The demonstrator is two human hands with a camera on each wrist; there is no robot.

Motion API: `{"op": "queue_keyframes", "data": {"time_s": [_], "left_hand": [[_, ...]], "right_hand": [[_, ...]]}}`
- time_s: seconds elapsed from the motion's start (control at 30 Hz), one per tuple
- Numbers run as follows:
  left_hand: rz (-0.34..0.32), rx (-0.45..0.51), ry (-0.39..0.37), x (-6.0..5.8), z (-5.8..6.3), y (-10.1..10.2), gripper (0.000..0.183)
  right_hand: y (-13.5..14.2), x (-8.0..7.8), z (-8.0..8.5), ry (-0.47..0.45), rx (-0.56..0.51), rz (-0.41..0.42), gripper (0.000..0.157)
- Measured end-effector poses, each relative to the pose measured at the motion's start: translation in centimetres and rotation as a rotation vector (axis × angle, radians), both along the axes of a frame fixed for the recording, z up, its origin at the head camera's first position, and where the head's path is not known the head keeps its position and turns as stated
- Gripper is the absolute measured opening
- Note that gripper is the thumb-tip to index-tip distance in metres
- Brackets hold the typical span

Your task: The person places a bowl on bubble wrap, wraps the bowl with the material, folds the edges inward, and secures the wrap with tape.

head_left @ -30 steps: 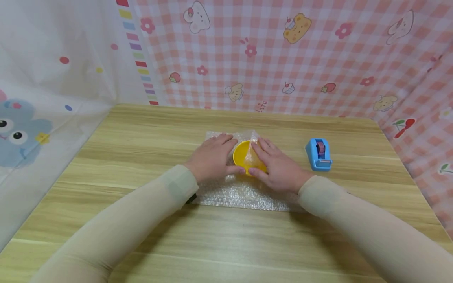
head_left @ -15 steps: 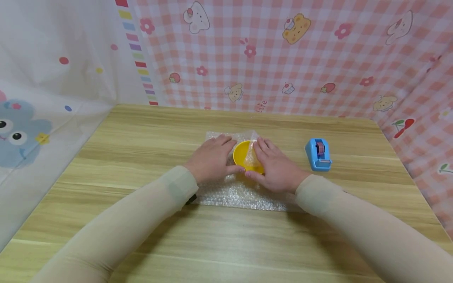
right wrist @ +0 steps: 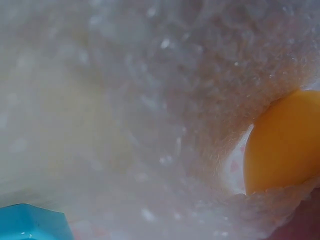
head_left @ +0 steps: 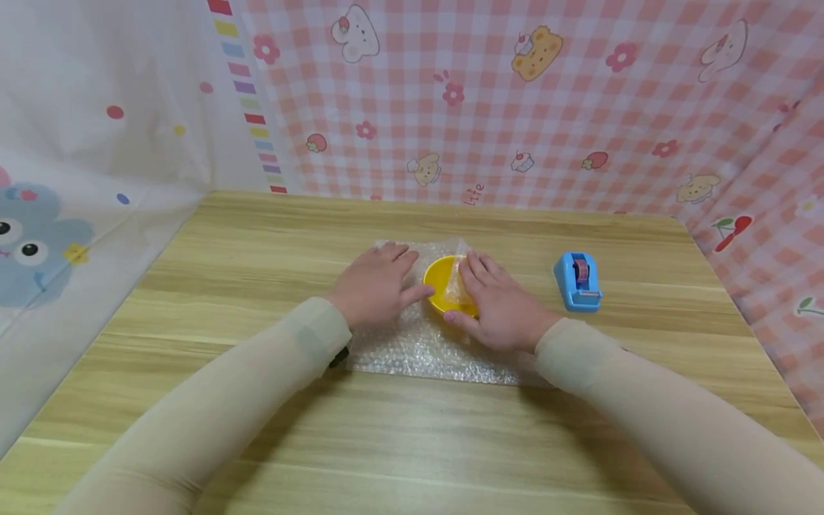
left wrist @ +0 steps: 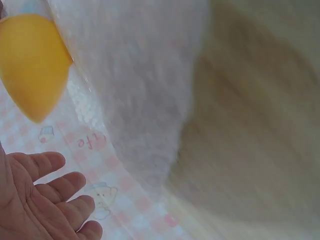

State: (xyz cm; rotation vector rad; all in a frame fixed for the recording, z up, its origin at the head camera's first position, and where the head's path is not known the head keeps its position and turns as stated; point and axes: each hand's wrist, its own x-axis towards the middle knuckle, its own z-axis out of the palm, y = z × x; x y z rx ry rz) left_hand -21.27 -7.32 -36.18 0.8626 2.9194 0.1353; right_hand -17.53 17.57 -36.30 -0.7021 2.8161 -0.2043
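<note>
A yellow bowl (head_left: 440,275) stands on a sheet of bubble wrap (head_left: 425,357) in the middle of the table. My right hand (head_left: 505,304) lies flat along the bowl's right side and presses a folded-up flap of the wrap over its rim. In the right wrist view, bubble wrap (right wrist: 125,100) fills most of the frame beside the bowl (right wrist: 285,145). To the left of the bowl is my left hand (head_left: 373,286), fingers spread and thumb reaching toward the rim. The left wrist view shows that hand (left wrist: 50,195) with its palm bare, apart from the bowl (left wrist: 35,65).
A blue tape dispenser (head_left: 579,282) with a roll of tape stands to the right of the wrap. Behind the wooden table (head_left: 386,443) hangs a pink checked cloth (head_left: 399,93), and a white patterned cloth (head_left: 148,86) hangs at the left.
My left hand has drawn back left from the bowl, its thumb lifting away from the near rim. The right hand has shifted slightly left, staying on the flap.
</note>
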Motion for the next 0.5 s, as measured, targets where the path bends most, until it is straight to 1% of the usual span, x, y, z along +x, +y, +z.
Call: {"op": "queue_keyframes", "data": {"time_s": [0.23, 0.5], "left_hand": [[0.068, -0.047, -0.022, -1.0, 0.3, -1.2, 0.085], [0.118, -0.081, -0.054, -2.7, -0.1, -2.6, 0.085]], "right_hand": [[-0.2, 0.1, 0.1, -0.014, -0.003, -0.018, 0.098], [-0.2, 0.2, 0.1, -0.020, 0.003, -0.014, 0.099]]}}
